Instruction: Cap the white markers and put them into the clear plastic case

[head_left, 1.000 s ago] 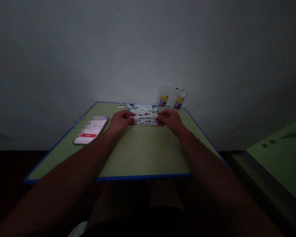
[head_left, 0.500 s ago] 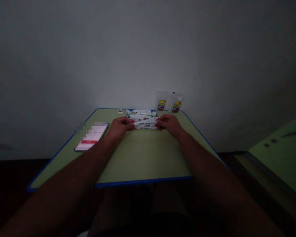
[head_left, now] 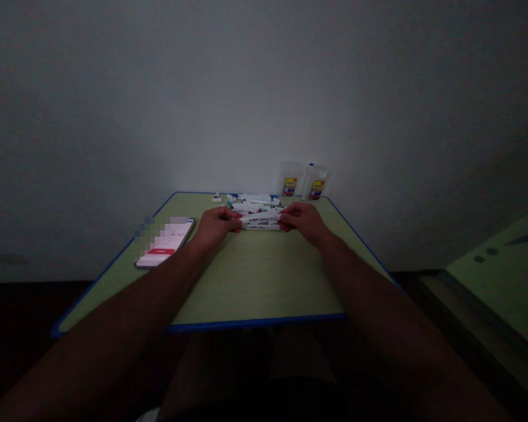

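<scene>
A white marker lies crosswise between my hands, slightly raised at its right end. My left hand pinches its left end between thumb and fingers. At the opposite end, my right hand has its fingers closed on the same marker. Just below it, another white marker with dark lettering rests near the fingertips of both hands; whether they touch it I cannot tell. Behind the hands is a loose heap of white markers, some with coloured parts, partly hidden by the fingers.
Two clear plastic cases, a left one and a right one, stand against the wall at the back. A blue-tipped marker is by the right case. A phone lies on the left of the blue-edged table. Small caps lie far left.
The view has tilted, so the table sits lower in the picture than a second ago. The held marker has turned a little, its right end higher. Both hands keep their grip.
</scene>
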`<state>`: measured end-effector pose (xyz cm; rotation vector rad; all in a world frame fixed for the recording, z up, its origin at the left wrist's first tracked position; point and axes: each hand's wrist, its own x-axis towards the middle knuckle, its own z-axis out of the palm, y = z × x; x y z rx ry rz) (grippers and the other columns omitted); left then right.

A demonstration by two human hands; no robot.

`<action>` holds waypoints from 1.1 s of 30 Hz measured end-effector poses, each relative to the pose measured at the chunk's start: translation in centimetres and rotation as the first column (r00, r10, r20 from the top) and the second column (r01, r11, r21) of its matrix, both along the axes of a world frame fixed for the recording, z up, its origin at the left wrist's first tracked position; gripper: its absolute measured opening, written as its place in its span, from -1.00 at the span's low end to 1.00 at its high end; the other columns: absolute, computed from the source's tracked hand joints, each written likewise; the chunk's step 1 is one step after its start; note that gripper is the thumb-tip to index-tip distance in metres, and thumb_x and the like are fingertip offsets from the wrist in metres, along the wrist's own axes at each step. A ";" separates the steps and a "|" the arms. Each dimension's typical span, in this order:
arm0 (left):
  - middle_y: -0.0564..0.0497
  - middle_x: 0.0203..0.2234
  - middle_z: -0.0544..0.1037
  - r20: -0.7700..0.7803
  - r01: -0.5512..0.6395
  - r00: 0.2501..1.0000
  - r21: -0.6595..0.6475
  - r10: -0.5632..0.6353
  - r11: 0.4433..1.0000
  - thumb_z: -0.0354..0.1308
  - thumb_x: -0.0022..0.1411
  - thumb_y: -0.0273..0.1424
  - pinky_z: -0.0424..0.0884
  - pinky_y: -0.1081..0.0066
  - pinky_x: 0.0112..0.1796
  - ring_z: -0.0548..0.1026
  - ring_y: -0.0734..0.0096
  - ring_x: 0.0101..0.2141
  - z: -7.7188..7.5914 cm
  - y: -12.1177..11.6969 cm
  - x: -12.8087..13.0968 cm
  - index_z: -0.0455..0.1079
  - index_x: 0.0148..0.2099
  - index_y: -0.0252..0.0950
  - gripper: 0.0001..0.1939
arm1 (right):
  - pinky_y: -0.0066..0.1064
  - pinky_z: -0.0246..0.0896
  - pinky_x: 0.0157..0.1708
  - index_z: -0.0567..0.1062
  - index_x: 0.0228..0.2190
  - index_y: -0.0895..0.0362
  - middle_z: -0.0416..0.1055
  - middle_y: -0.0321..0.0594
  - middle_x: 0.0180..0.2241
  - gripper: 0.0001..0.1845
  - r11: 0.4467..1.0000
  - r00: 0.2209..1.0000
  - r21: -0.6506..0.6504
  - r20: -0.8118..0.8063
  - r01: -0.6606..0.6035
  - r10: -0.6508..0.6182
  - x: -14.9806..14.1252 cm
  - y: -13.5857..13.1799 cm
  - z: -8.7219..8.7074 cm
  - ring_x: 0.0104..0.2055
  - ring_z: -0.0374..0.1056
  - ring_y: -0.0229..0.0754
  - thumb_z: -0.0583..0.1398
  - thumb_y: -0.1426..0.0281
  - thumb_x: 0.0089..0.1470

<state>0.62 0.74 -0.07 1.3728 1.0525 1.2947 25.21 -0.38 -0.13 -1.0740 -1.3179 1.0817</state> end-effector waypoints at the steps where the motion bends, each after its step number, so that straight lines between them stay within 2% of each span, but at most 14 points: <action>1: 0.02 -0.58 0.54 0.000 0.003 1.000 -0.004 -0.003 1.000 0.37 -0.19 -0.53 0.44 0.37 -0.40 0.45 0.46 -0.55 0.1 -0.1 0.0 0.45 -0.51 -0.33 -0.85 | -0.42 0.47 -0.54 0.47 -0.48 0.18 0.55 -0.23 -0.56 -0.61 1.000 1.000 0.003 0.000 0.000 0.000 0.0 0.0 0.0 -0.57 0.47 -0.24 0.51 0.29 -0.28; 14: 0.02 -0.58 0.54 -0.044 -0.024 0.999 -0.009 0.023 1.000 0.32 -0.10 -0.56 0.48 0.34 -0.35 0.47 0.43 -0.53 0.7 -0.9 0.3 0.45 -0.50 -0.32 -0.89 | -0.41 0.45 -0.55 0.48 -0.49 0.17 0.54 -0.22 -0.56 -0.62 0.999 1.000 0.037 -0.002 0.007 -0.007 -0.3 -0.5 0.6 -0.57 0.47 -0.23 0.49 0.27 -0.30; 21: 0.04 -0.55 0.57 -0.004 0.000 1.000 0.053 0.001 0.999 0.33 -0.07 -0.51 0.47 0.38 -0.34 0.50 0.44 -0.50 -0.2 -0.7 1.0 0.50 -0.40 -0.32 -0.89 | -0.41 0.43 -0.55 0.51 -0.45 0.16 0.54 -0.22 -0.53 -0.64 0.997 0.998 0.043 0.020 0.065 -0.066 0.5 -0.3 0.8 -0.57 0.43 -0.26 0.47 0.25 -0.25; 26: 0.04 -0.57 0.55 -0.016 -0.008 1.000 0.040 0.008 0.999 0.32 -0.07 -0.48 0.45 0.38 -0.37 0.49 0.44 -0.52 -0.6 -0.2 0.8 0.51 -0.35 -0.32 -0.86 | -0.47 0.36 -0.61 0.49 -0.47 0.15 0.53 -0.25 -0.55 -0.64 0.998 0.998 0.043 0.029 0.055 -0.056 0.3 -0.2 0.4 -0.62 0.37 -0.31 0.46 0.23 -0.26; 33: 0.05 -0.56 0.54 -0.117 -0.031 0.992 0.052 0.037 0.998 0.29 -0.02 -0.45 0.38 0.41 -0.46 0.43 0.47 -0.57 0.0 -0.5 0.8 0.52 -0.32 -0.31 -0.87 | -0.48 0.33 -0.62 0.50 -0.46 0.14 0.52 -0.27 -0.56 -0.62 0.997 0.997 0.049 0.046 0.066 -0.069 0.3 -0.1 0.3 -0.62 0.34 -0.32 0.45 0.18 -0.27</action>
